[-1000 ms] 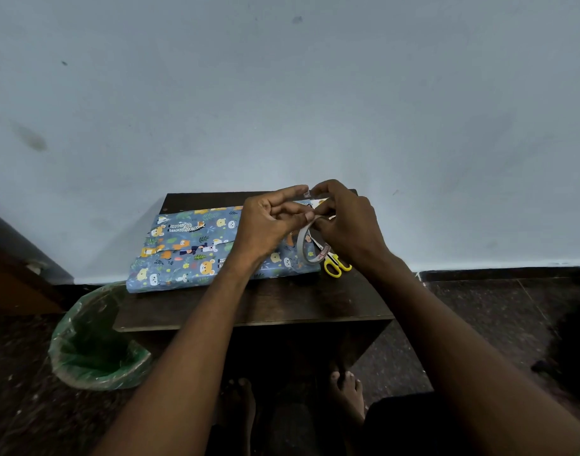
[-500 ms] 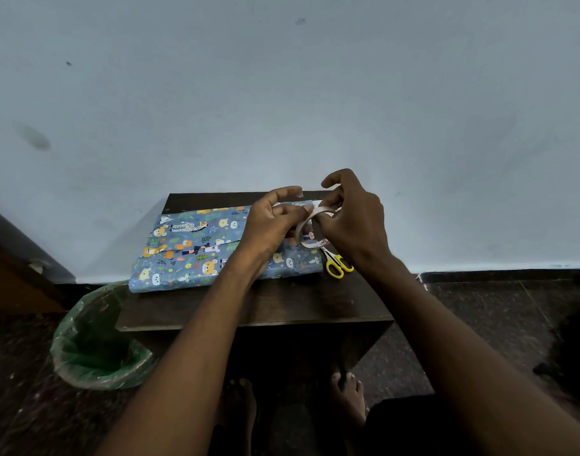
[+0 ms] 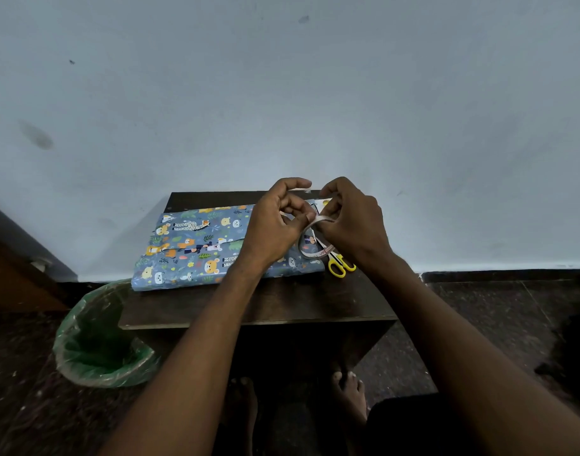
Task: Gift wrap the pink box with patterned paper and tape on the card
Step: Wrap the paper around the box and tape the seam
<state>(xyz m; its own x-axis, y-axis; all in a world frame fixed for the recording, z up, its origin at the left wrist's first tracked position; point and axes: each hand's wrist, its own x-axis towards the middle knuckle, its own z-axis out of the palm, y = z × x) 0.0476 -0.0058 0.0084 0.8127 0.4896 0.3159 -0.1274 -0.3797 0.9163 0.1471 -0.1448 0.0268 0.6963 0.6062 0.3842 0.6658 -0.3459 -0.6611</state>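
The box (image 3: 196, 245), wrapped in blue paper printed with cartoon animals, lies flat on a small dark wooden table (image 3: 282, 301). Both hands hover over its right end. My left hand (image 3: 275, 225) pinches the free end of a strip of tape between thumb and fingers. A thin roll of tape (image 3: 314, 248) is held by my right hand (image 3: 354, 222), with the pulled strip stretched between the two hands. Yellow-handled scissors (image 3: 339, 266) lie on the table just right of the box, partly hidden by my right hand. No card can be made out.
A bin lined with a green bag (image 3: 98, 343) stands on the floor at the table's left front corner. A pale wall (image 3: 282, 93) rises directly behind the table. Bare feet (image 3: 347, 390) show under the table. Dark furniture (image 3: 15, 274) is at the left.
Both hands have lifted a little above the box's right end, and the left hand has drawn a short strip of tape off the roll. The box and scissors have not moved.
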